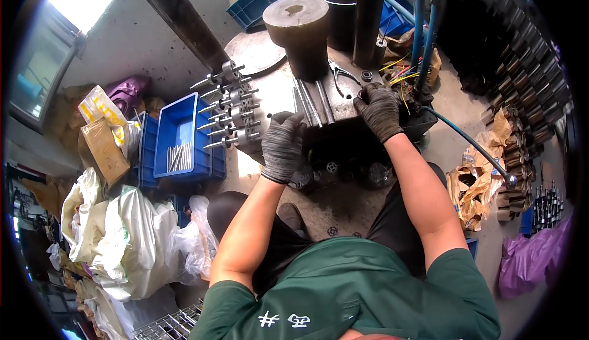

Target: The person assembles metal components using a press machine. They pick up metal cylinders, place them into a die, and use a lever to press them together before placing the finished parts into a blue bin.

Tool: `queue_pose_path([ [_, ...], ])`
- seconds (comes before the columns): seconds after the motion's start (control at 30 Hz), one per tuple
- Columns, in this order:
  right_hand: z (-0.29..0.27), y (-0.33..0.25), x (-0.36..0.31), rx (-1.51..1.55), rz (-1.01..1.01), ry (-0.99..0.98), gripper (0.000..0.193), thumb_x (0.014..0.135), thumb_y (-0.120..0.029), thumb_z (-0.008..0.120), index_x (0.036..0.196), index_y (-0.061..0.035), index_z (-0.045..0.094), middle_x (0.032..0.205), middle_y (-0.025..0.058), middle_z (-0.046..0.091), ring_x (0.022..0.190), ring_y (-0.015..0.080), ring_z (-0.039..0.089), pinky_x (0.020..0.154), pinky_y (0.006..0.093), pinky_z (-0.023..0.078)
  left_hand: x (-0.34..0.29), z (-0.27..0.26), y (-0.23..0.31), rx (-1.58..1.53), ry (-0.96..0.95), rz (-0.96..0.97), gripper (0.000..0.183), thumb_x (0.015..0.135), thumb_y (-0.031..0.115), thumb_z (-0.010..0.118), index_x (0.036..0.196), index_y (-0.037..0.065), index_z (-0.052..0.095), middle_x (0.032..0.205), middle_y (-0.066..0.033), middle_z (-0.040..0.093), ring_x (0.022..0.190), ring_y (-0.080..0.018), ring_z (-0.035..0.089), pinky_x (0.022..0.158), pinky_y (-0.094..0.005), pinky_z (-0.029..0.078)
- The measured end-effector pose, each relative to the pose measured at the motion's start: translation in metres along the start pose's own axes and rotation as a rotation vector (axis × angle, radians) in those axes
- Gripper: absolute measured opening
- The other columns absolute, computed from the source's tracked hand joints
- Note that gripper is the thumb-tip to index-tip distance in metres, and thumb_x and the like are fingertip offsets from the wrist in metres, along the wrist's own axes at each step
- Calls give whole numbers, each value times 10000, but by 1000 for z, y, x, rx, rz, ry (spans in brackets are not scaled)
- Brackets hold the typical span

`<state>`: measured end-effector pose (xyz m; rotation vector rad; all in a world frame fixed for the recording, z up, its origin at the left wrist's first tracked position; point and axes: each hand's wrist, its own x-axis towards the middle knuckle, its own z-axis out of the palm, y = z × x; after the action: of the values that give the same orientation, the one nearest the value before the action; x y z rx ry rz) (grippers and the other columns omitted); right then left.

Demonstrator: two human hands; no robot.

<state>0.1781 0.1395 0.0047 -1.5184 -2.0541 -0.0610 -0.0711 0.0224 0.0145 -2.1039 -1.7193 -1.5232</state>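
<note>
My left hand (283, 147), in a dark grey glove, is closed with curled fingers at the front edge of the metal press table (345, 104). Whatever its fingers may hold is hidden. Just beyond it lie several slim metal rods (307, 102), with a thicker rod (324, 102) beside them. My right hand (379, 112), gloved too, bends its fingers together at the table's right side; anything within them is too small to make out. Close to those fingers are ring pliers (343, 77) and a small dark ring (367, 76).
A thick round press ram (297, 42) stands behind the rods. Metal parts with protruding pins (233, 107) line the table's left. Farther left is a blue bin (178, 134) holding short pins (179, 158). Hoses (429, 33) and a ball-ended lever (510, 181) are at right.
</note>
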Motion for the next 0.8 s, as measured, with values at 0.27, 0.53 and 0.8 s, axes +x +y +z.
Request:
queue_pose_path([
  [0.27,-3,12,-2,147,-85,10,174,818,-111,748,972,-37,716,988,164,712,942,362,666,851,446,538,28,-22,1,-215,247,-44,188,911,45,747,1095,51,708,1067,-105,625,973,-242,627,876,-361,502],
  [0.53,-9,30,-2,993,396,158,240,986,-57,658,1215,10,683,1094,102,732,951,183,711,802,315,584,36,13,-18,-319,-50,-430,272,982,121,684,1234,23,652,964,-106,672,807,-210,659,759,-341,544],
  [0.8,-35,13,-23,1691,762,6,326,992,5,566,1318,4,565,1139,146,700,1004,309,727,855,393,616,29,11,19,-339,-296,-470,203,985,171,666,1115,14,661,976,-209,723,884,-358,710,809,-424,555],
])
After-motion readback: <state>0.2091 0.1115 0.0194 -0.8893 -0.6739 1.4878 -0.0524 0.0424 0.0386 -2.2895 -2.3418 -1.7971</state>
